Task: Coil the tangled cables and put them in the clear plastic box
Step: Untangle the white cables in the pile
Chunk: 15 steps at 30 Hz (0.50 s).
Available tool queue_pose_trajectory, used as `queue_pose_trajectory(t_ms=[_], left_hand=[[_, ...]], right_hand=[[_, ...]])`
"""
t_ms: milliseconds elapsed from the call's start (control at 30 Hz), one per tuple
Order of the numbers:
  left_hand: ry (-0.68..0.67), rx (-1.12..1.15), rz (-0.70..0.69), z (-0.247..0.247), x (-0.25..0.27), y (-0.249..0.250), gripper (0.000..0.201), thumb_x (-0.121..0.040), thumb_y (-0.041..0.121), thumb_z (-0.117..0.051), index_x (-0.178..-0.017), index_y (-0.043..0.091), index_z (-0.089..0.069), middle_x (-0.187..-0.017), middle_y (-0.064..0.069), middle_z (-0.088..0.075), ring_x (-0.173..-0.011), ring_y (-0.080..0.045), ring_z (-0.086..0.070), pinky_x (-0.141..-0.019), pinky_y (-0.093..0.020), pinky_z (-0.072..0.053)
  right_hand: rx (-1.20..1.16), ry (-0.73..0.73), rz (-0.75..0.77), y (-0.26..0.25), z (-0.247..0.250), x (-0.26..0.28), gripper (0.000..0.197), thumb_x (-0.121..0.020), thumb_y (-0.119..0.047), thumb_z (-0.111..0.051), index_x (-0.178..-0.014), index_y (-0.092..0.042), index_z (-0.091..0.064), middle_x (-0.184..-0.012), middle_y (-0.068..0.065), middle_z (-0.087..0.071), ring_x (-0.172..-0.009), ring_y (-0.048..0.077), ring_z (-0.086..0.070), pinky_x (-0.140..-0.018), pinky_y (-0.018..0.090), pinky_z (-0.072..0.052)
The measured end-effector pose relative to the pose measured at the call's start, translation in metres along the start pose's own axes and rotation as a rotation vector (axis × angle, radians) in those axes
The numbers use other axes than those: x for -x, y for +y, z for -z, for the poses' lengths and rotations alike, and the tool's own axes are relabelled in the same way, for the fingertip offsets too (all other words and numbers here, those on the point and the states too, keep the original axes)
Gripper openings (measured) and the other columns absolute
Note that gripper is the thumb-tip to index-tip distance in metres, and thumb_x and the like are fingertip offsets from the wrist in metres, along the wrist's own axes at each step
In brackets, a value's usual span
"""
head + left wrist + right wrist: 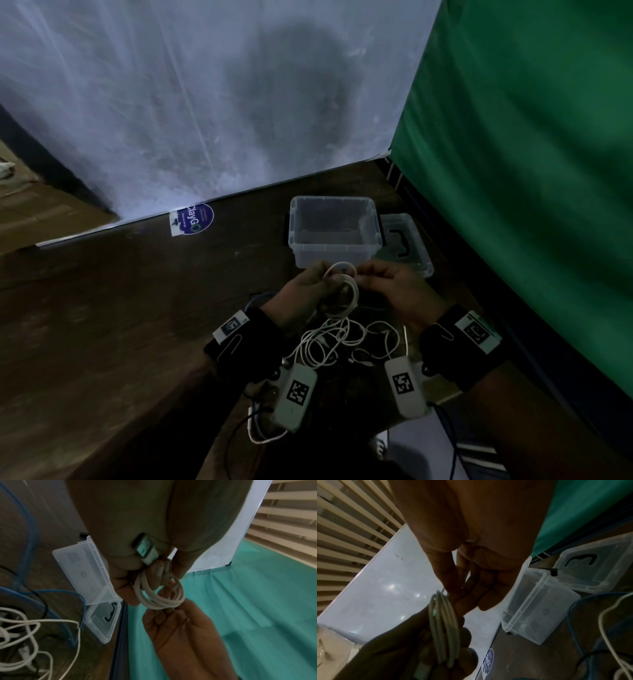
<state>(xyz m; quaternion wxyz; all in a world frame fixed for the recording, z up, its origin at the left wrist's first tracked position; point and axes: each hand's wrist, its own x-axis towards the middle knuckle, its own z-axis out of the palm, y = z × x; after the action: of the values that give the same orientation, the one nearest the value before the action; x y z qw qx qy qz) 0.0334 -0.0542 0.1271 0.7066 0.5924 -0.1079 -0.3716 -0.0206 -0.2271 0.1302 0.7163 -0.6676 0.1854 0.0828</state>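
Note:
My left hand [310, 286] holds a small coil of white cable [344, 291] just in front of the clear plastic box [334, 231]. The coil [159, 596] loops round its fingers, and a USB plug [145, 550] lies against the palm. My right hand [387, 287] pinches the coil's right edge between thumb and fingertips [464, 601]; the coil [445, 626] shows edge-on there. More white cable [339, 342] lies tangled on the dark wooden table [137, 308] under my wrists. The box stands open with nothing visible inside.
The box's clear lid [406, 243] lies beside it on the right, next to a green cloth [531, 171]. A blue cable [30, 547] and a black one run over the table. A white sheet hangs behind, with a round sticker [193, 219] at its foot.

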Motion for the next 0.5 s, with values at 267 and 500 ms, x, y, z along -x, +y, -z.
queue_pose_trajectory(t_ms=[267, 500], left_hand=[[0.127, -0.27, -0.17, 0.0, -0.007, -0.012, 0.011, -0.097, 0.019, -0.053, -0.099, 0.012, -0.046, -0.089, -0.008, -0.057, -0.073, -0.008, -0.058, -0.064, -0.03, -0.051], [0.054, -0.354, -0.316, -0.014, -0.001, -0.014, 0.013, -0.096, 0.024, -0.049, -0.099, 0.013, -0.041, -0.093, -0.023, -0.054, -0.081, -0.027, -0.057, -0.074, -0.055, -0.053]], right_hand=[[-0.007, -0.086, 0.126, 0.006, -0.011, 0.011, 0.037, -0.088, -0.005, -0.066, -0.125, -0.007, -0.06, -0.112, 0.014, -0.072, -0.103, 0.028, -0.07, -0.085, 0.037, -0.058], [-0.032, 0.116, 0.141, 0.013, -0.016, 0.007, 0.032, -0.086, -0.022, -0.07, -0.109, -0.001, -0.064, -0.098, 0.016, -0.074, -0.092, 0.031, -0.072, -0.081, 0.043, -0.059]])
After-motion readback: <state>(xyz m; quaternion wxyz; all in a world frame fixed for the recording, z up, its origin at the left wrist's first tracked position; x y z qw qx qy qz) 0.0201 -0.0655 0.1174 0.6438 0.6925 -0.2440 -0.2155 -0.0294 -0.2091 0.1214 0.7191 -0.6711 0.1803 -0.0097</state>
